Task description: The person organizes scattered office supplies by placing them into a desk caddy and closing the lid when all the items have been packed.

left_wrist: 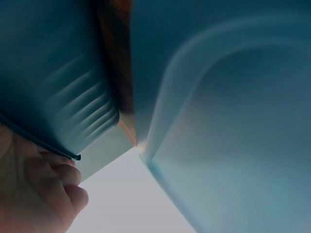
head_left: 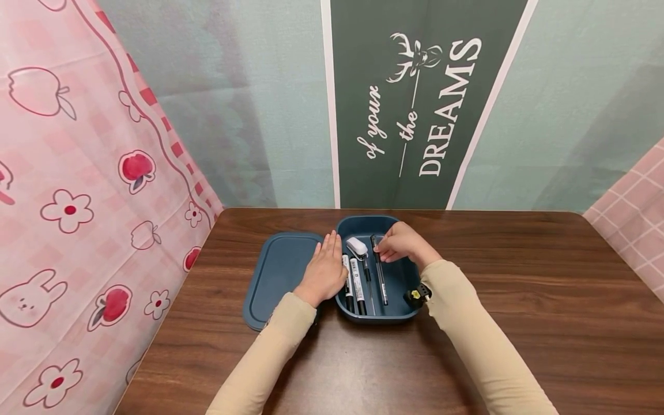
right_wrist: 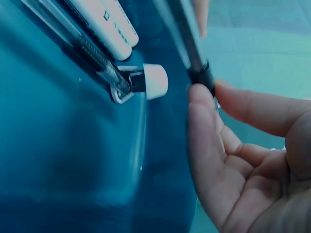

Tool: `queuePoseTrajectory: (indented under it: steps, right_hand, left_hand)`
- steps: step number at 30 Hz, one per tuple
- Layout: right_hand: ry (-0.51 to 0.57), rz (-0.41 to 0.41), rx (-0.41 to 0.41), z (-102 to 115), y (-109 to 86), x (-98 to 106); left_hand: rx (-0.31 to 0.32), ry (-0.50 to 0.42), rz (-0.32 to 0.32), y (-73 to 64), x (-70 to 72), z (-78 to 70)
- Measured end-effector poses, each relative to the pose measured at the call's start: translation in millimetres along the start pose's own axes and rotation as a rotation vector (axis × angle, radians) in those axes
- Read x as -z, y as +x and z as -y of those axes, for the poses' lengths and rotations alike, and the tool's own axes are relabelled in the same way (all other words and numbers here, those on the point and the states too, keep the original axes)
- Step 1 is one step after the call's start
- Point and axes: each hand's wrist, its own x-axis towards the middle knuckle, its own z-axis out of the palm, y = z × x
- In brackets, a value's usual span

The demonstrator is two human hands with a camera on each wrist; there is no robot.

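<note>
My right hand point(head_left: 402, 242) pinches a black-and-clear pen point(head_left: 381, 274) near its upper end, between thumb and fingertips, over the inside of a blue plastic box point(head_left: 376, 318). In the right wrist view, the pen point(right_wrist: 187, 39) slants up from the fingertips. My left hand point(head_left: 325, 268) rests at the box's left rim with its fingers extended. Left of the held pen, inside the box, lie another pen point(head_left: 369, 282), two white-and-black markers point(head_left: 358, 282) and a small white item with a black part point(right_wrist: 155, 81), which looks like a mini stapler.
A blue lid point(head_left: 285, 271) lies on the wooden table point(head_left: 519, 300) left of the box, partly under the left hand and forearm. A curtain point(head_left: 259, 115) hangs behind the table's back edge, and a pink patterned cloth point(head_left: 104, 230) hangs along the left side.
</note>
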Motion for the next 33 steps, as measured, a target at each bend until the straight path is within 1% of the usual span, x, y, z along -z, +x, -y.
queuePoseTrajectory:
  steps: [4, 9, 13, 17, 23, 29, 33]
  right_hand:
    - [-0.067, -0.03, -0.008, 0, 4.3, -6]
    - [-0.164, -0.068, -0.067, -5, 11.0, -14]
    - [-0.252, -0.083, -0.074, -10, 13.4, -20]
    - [-0.337, -0.078, -0.072, -11, 13.5, -25]
    - [-0.335, -0.074, -0.094, -14, 15.9, -28]
    - [-0.354, -0.065, -0.12, -15, 18.7, -28]
    - [-0.365, -0.069, -0.12, -18, 20.5, -29]
  left_hand:
    - [0.001, 0.003, 0.001, -0.4, 0.5, -0.1]
    - [-0.002, 0.003, 0.004, -1.7, 0.5, -0.5]
    - [-0.011, 0.001, -0.006, -2.1, -0.1, -0.7]
    - [-0.014, -0.003, -0.018, -1.8, 0.3, -0.8]
    - [-0.019, -0.001, -0.03, -1.6, 1.7, -1.4]
    - [-0.012, 0.0, -0.022, -2.3, 2.5, -1.2]
    - [-0.008, -0.005, -0.016, -2.2, 1.6, -0.6]
